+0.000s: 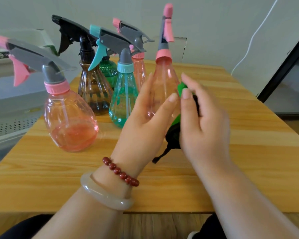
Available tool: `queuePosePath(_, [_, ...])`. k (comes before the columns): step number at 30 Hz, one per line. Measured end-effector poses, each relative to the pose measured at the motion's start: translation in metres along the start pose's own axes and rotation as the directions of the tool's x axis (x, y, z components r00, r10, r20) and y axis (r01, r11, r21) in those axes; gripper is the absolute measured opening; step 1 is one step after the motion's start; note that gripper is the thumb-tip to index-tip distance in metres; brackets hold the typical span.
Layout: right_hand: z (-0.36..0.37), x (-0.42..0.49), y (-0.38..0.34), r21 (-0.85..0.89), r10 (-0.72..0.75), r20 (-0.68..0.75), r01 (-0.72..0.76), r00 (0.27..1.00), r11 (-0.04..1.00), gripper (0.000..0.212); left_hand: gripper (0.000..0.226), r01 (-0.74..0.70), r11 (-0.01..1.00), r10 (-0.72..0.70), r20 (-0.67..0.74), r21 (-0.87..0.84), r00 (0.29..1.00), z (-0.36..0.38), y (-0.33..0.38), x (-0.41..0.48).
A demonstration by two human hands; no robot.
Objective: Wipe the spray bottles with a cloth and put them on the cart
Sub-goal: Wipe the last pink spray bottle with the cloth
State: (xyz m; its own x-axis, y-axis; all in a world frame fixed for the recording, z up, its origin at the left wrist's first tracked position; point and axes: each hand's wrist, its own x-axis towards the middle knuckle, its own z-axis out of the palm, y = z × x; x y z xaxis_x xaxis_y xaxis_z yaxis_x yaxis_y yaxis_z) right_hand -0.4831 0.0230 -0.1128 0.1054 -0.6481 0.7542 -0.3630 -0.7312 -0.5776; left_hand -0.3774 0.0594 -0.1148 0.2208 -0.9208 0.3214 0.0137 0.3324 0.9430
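My left hand [145, 118] grips a clear pink spray bottle [164, 80] upright above the wooden table [231, 161], its pink nozzle pointing up. My right hand [202, 121] presses a green and black cloth [175, 130] against the bottle's right side. Several other spray bottles stand on the table to the left: a round pink one [69, 121] nearest, a brown one with a black head [93, 90], a teal one [123, 99], a dark green one [108, 68] and another pink one [139, 69] behind.
A grey metal cart [10, 114] with a perforated shelf stands left of the table. A white wall with a hanging cable [252, 38] is behind, and a dark-framed panel [286, 69] leans at the right. The table's near half is bare wood.
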Motion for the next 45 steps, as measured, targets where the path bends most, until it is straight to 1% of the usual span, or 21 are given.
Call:
queuePosePath(3, [0.002, -0.003, 0.002, -0.099, -0.344, 0.042, 0.347, 0.938, 0.933, 0.037, 0.047, 0.024, 0.997, -0.023, 0.017, -0.068, 1.0, 0.003, 0.0, -0.003])
queuePosePath(5, [0.002, -0.001, 0.003, -0.06, -0.343, 0.006, 0.343, 0.939, 0.937, 0.034, 0.051, -0.003, 0.995, 0.002, -0.016, -0.102, 1.0, 0.003, 0.0, -0.003])
queuePosePath(7, [0.001, 0.001, 0.007, 0.156, -0.063, -0.069, 0.073, 0.996, 0.985, 0.032, 0.057, 0.052, 0.979, -0.06, -0.033, -0.198, 0.998, 0.002, -0.001, 0.001])
queuePosePath(9, [0.002, 0.004, 0.009, 0.405, 0.28, 0.007, -0.259, 0.96, 0.877, 0.033, 0.058, 0.063, 0.969, -0.074, -0.036, -0.238, 0.997, 0.002, 0.001, 0.002])
queuePosePath(10, [0.003, 0.003, 0.009, 0.411, 0.332, 0.04, -0.319, 0.942, 0.854, 0.035, 0.057, 0.063, 0.969, -0.075, -0.04, -0.237, 0.996, 0.001, 0.001, 0.002])
queuePosePath(13, [0.004, -0.004, 0.001, 0.079, 0.006, -0.001, -0.006, 1.0, 0.997, 0.038, 0.05, 0.045, 0.984, -0.053, -0.048, -0.17, 0.997, 0.001, 0.002, 0.001])
queuePosePath(15, [0.002, -0.006, 0.001, -0.065, -0.273, 0.055, 0.277, 0.96, 0.959, 0.038, 0.047, 0.054, 0.989, -0.06, -0.038, -0.137, 0.997, 0.001, 0.001, 0.0])
queuePosePath(16, [0.002, -0.004, 0.003, -0.054, -0.308, 0.073, 0.312, 0.949, 0.948, 0.037, 0.048, 0.053, 0.991, -0.058, -0.037, -0.124, 0.998, 0.001, 0.0, -0.001])
queuePosePath(19, [-0.001, 0.004, 0.011, 0.155, -0.035, -0.008, 0.036, 0.999, 0.987, 0.033, 0.049, 0.025, 0.988, -0.028, -0.016, -0.155, 0.999, 0.003, 0.0, -0.002])
queuePosePath(21, [-0.001, 0.006, 0.013, 0.503, 0.308, 0.064, -0.297, 0.949, 0.812, 0.031, 0.044, 0.016, 0.982, -0.016, 0.001, -0.188, 1.0, 0.001, 0.002, -0.002])
queuePosePath(23, [0.001, 0.007, 0.013, 0.629, 0.439, 0.163, -0.436, 0.883, 0.644, 0.031, 0.047, 0.014, 0.982, -0.011, 0.02, -0.189, 1.0, -0.001, 0.002, -0.001])
queuePosePath(25, [-0.003, 0.003, 0.011, 0.519, 0.294, 0.111, -0.308, 0.949, 0.797, 0.031, 0.053, 0.029, 0.986, -0.024, 0.037, -0.163, 0.999, -0.002, 0.002, 0.0])
queuePosePath(27, [-0.008, 0.002, 0.007, 0.264, -0.02, 0.06, 0.004, 0.998, 0.965, 0.034, 0.047, 0.04, 0.989, -0.035, 0.042, -0.139, 0.999, -0.002, 0.001, 0.0])
queuePosePath(29, [-0.011, 0.002, 0.008, 0.127, -0.274, 0.098, 0.261, 0.957, 0.957, 0.034, 0.04, 0.038, 0.994, -0.032, 0.061, -0.102, 0.998, -0.004, 0.0, 0.0])
queuePosePath(31, [-0.01, 0.005, 0.012, 0.144, -0.225, 0.078, 0.212, 0.971, 0.967, 0.033, 0.043, 0.022, 0.998, -0.017, 0.092, -0.059, 0.996, -0.006, -0.001, -0.001])
queuePosePath(35, [-0.008, 0.008, 0.016, 0.347, 0.194, 0.064, -0.204, 0.979, 0.915, 0.033, 0.051, 0.019, 0.998, -0.015, 0.087, -0.052, 0.996, -0.005, 0.003, -0.002])
queuePosePath(37, [-0.007, 0.006, 0.013, 0.294, 0.077, 0.076, -0.096, 0.994, 0.951, 0.034, 0.051, 0.021, 0.999, -0.019, 0.049, -0.043, 0.999, -0.005, 0.004, 0.0])
queuePosePath(39, [-0.006, -0.001, 0.009, 0.159, -0.199, 0.099, 0.181, 0.975, 0.97, 0.035, 0.05, 0.018, 0.999, -0.017, 0.033, -0.035, 0.999, -0.007, 0.002, 0.002])
queuePosePath(41, [-0.005, -0.001, 0.011, 0.146, -0.267, 0.115, 0.249, 0.957, 0.957, 0.034, 0.044, 0.017, 0.999, -0.016, 0.036, -0.034, 0.999, -0.009, 0.002, 0.002])
queuePosePath(43, [-0.004, 0.003, 0.012, 0.231, -0.092, 0.054, 0.077, 0.994, 0.97, 0.03, 0.045, 0.034, 0.996, -0.03, 0.049, -0.079, 0.998, -0.009, 0.001, 0.001])
queuePosePath(45, [-0.003, 0.006, 0.01, 0.498, 0.261, 0.071, -0.261, 0.963, 0.827, 0.029, 0.051, 0.051, 0.99, -0.043, 0.061, -0.133, 0.997, -0.008, -0.001, 0.0])
